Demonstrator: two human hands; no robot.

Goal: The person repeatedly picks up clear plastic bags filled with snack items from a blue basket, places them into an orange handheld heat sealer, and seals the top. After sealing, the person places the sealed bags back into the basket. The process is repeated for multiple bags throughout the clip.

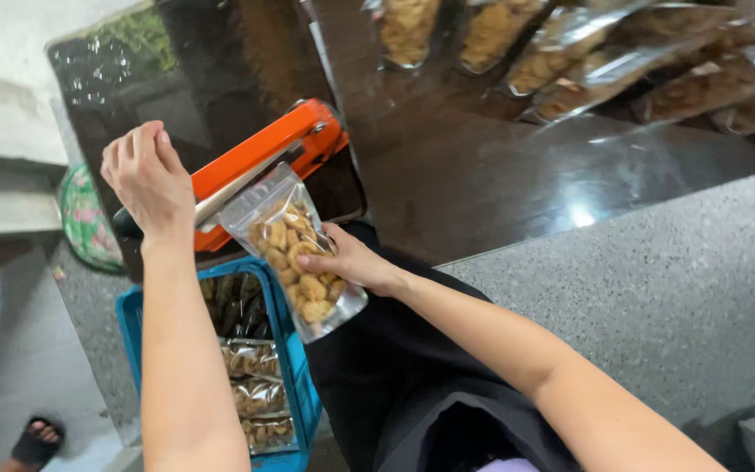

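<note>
Hands first: the left hand [146, 179] sits on the raised arm of an orange heat sealer [264, 162], fingers curled down around its dark handle end, so it's gripping the lever rather than hanging loose. The right hand [351, 260] holds a clear pouch of pale fried snacks [294, 249], thumb on the front face and the other fingers tucked behind it, pinched snug. That pouch is tilted, its top edge tucked in under the sealer's arm at the jaw, while the filled bottom end hangs toward the person's lap, over dark clothing.

Just below the sealer and the pouch sits a blue plastic crate [294, 367], with several more filled clear bags [255, 393] lying flat in a row inside. The sealer stands on a dark glossy tabletop [482, 175]; at its far edge, more filled packets [570, 48] lie side by side, well apart from both hands. A speckled grey surface [657, 288] runs along the right. At the bottom left corner a foot in a black sandal [37, 441] shows, and a green patterned bag [85, 218] rests near the left hand's side
</note>
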